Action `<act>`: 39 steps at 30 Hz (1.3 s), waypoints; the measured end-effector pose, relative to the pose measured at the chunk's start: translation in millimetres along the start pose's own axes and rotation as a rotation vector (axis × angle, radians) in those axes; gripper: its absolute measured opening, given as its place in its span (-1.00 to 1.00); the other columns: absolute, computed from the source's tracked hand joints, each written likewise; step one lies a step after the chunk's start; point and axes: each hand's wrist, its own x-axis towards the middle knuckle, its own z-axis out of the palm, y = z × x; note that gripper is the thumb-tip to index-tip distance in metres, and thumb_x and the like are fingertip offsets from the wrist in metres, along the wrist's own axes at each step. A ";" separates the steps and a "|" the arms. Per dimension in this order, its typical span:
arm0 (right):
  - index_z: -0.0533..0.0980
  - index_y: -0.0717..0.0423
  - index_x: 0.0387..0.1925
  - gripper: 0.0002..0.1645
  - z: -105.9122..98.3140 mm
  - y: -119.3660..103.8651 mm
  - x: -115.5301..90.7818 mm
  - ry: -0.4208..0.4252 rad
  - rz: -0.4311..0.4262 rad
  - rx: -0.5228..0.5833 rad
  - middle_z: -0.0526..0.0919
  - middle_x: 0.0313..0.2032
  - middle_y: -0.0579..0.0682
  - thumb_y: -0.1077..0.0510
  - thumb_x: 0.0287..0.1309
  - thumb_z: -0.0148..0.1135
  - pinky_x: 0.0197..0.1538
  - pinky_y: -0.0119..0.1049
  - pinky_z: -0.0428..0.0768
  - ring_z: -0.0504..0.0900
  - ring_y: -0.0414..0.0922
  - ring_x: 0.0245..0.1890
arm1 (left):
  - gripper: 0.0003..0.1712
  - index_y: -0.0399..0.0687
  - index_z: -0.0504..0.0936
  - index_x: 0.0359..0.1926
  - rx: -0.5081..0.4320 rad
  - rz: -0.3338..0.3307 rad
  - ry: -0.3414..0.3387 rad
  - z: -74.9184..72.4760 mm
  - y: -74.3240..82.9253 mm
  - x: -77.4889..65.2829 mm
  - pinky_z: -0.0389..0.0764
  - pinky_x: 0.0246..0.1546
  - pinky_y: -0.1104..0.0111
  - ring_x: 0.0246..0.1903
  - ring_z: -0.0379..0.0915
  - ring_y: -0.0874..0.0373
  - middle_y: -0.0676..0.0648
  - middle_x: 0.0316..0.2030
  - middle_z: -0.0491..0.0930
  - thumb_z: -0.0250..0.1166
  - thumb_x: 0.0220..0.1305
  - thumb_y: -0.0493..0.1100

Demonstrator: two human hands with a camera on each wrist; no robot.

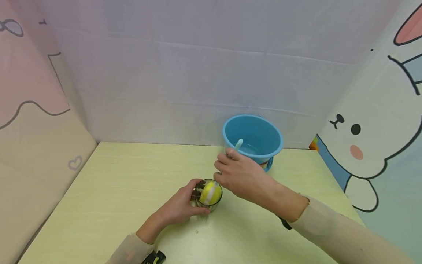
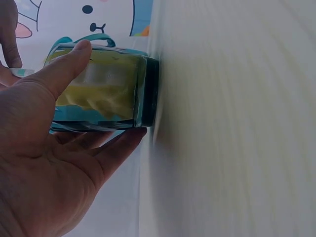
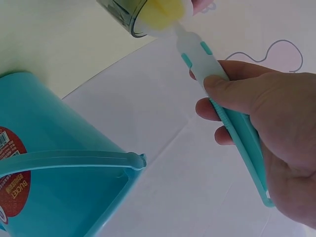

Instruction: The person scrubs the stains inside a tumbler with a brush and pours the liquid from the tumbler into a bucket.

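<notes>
Thumb and fingers of my left hand (image 1: 179, 205) grip a clear drinking glass (image 2: 148, 94) from both sides, its thick base close to the tabletop in the left wrist view. Inside the glass is the yellow-and-white sponge head (image 1: 211, 193) of a cup brush. My right hand (image 1: 245, 176) holds that brush by its teal and white handle (image 3: 242, 133), thumb along one side and fingers curled beneath. The handle slants up from the glass mouth toward the bucket side in the head view. Part of the handle is hidden behind the right hand.
A blue bucket (image 1: 280, 142) with a folded-down handle (image 3: 74, 160) stands at the back of the pale table (image 1: 132, 176), just beyond the right hand. A white cloth wall (image 1: 197, 80) rises behind, and printed panels flank both sides. A small droplet-like spot (image 1: 196, 231) lies near the left wrist.
</notes>
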 end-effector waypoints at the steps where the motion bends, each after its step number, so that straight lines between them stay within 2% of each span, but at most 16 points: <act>1: 0.69 -0.20 -0.10 -0.58 0.3 -0.3 0.1 0.006 0.001 0.003 0.68 -0.10 -0.10 -0.18 0.06 0.67 0.19 -0.07 0.35 0.45 -0.01 0.03 | 0.00 -0.05 0.30 0.48 -0.001 0.001 -0.001 -0.1 0.0 0.0 0.54 0.26 0.00 0.21 0.54 0.05 -0.03 0.24 0.56 0.65 0.18 0.08; 11: 0.68 -0.16 -0.12 -0.58 5.8 -1.8 4.0 0.054 0.009 0.005 0.67 -0.13 -0.09 -0.17 0.08 0.66 0.21 -0.08 0.37 0.46 -0.01 0.01 | -0.04 -0.04 0.30 0.47 -0.070 0.013 -0.022 1.0 -1.4 0.8 0.58 0.24 0.05 0.18 0.58 0.05 -0.07 0.23 0.55 0.65 0.20 0.00; 19: 0.70 -0.19 -0.08 -0.62 7.3 -0.3 3.4 0.024 0.020 -0.015 0.68 -0.10 -0.07 -0.17 0.13 0.62 0.21 -0.06 0.36 0.46 0.01 0.03 | -0.04 -0.02 0.30 0.47 -0.067 0.008 -0.015 2.1 -0.5 0.5 0.57 0.25 0.05 0.19 0.58 0.05 -0.07 0.25 0.55 0.66 0.19 -0.02; 29: 0.70 -0.22 -0.10 -0.60 2.4 2.9 0.9 -0.011 0.001 0.000 0.69 -0.10 -0.09 -0.18 0.08 0.65 0.20 -0.07 0.35 0.46 0.00 0.02 | -0.02 -0.05 0.30 0.48 -0.043 -0.004 -0.009 1.1 -1.6 1.8 0.56 0.25 0.02 0.20 0.58 0.00 -0.09 0.25 0.55 0.65 0.19 0.01; 35: 0.69 -0.18 -0.14 -0.65 3.3 2.1 1.0 0.032 0.001 0.021 0.68 -0.11 -0.09 -0.12 0.11 0.65 0.20 -0.09 0.35 0.45 -0.01 0.01 | 0.00 -0.03 0.29 0.49 -0.038 -0.008 -0.008 0.5 -1.4 1.4 0.58 0.22 0.04 0.16 0.59 0.04 -0.06 0.24 0.55 0.66 0.18 0.03; 39: 0.68 -0.15 -0.11 -0.60 3.8 0.6 3.0 0.053 -0.004 0.030 0.68 -0.09 -0.08 -0.13 0.09 0.67 0.21 -0.09 0.36 0.44 -0.01 0.03 | -0.02 -0.01 0.28 0.48 -0.062 0.000 -0.019 1.0 -2.2 1.7 0.59 0.22 0.09 0.16 0.60 0.07 -0.03 0.24 0.55 0.65 0.20 0.01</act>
